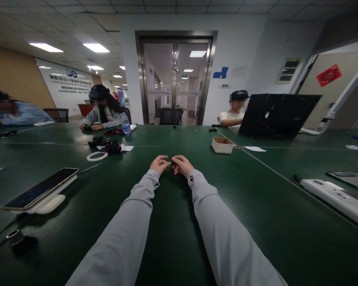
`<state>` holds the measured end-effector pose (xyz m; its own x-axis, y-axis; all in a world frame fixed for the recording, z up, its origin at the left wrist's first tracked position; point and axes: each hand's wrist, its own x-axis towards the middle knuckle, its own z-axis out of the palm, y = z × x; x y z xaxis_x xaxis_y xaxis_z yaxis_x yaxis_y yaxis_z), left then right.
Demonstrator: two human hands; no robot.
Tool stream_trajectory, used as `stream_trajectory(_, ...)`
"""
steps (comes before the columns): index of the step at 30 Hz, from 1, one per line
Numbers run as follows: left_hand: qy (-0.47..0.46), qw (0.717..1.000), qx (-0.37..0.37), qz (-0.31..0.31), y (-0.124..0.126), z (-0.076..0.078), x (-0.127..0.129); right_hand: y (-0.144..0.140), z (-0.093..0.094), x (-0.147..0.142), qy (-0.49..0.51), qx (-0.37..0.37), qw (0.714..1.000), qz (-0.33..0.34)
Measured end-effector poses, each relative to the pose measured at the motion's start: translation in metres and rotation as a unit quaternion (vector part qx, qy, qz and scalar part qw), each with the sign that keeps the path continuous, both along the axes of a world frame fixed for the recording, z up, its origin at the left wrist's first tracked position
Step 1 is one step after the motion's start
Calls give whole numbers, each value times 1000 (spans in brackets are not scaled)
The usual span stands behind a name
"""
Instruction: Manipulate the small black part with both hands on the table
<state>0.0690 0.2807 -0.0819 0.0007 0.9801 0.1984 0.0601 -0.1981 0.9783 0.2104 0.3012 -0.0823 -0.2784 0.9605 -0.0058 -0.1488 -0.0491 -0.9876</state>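
Grey sleeves [116, 234] reach over a green surface [173, 238]

Beneath my sleeves the surface spreads wide to every side. Toward the far right stands a large black panel [277, 115]. At my near left, a phone [41, 188] lies on top of a white object [54, 203]. Farther off, right of centre, sits an open box [222, 147] with pale sides. My left hand [159, 164] and right hand [182, 164] nearly meet ahead of me, fingers curled, both pinching 1 small dark piece [172, 162]. It sits between them, too small to make out.
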Motion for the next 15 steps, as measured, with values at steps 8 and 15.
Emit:
stream_trajectory(8,29,998,-45,16,1,2,4,-3,2,1,-25,13,999,27)
stream_trajectory(15,38,998,-37,13,6,-3,4,-4,1,1,-2,10,999,33)
